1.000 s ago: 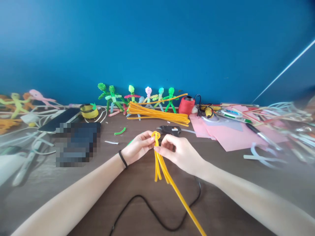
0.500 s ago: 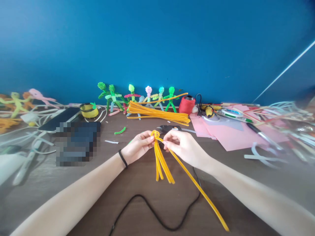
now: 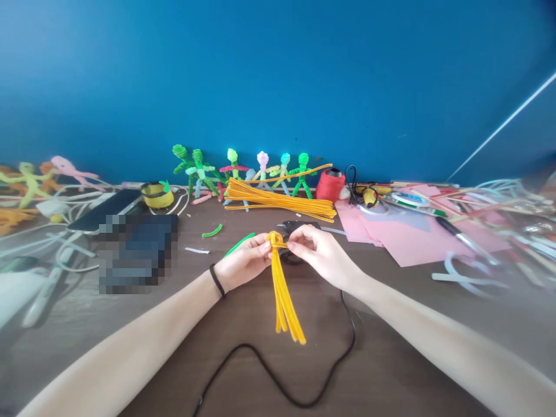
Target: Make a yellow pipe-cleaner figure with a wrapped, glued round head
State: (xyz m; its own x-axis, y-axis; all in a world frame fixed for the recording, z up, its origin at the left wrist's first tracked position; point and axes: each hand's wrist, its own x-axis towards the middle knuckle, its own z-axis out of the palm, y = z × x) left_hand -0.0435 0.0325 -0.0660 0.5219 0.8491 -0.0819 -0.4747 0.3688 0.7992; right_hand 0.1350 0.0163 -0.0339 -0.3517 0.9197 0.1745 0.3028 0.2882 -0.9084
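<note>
Head view: above the bench (image 3: 382,376), short of its back edge, a yellow pipe-cleaner bundle (image 3: 282,295) is pinched near its top by the left hand (image 3: 247,258), seemingly for steadiness, and a crossing strand (image 3: 281,245) by the right hand (image 3: 324,255), apparently for tension.

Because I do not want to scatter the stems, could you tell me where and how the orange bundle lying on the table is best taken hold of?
Probably at the middle of the orange bundle, from above and the near side: it lies sideways across the table with both ends fanned out, and small figures stand close behind it.
</note>
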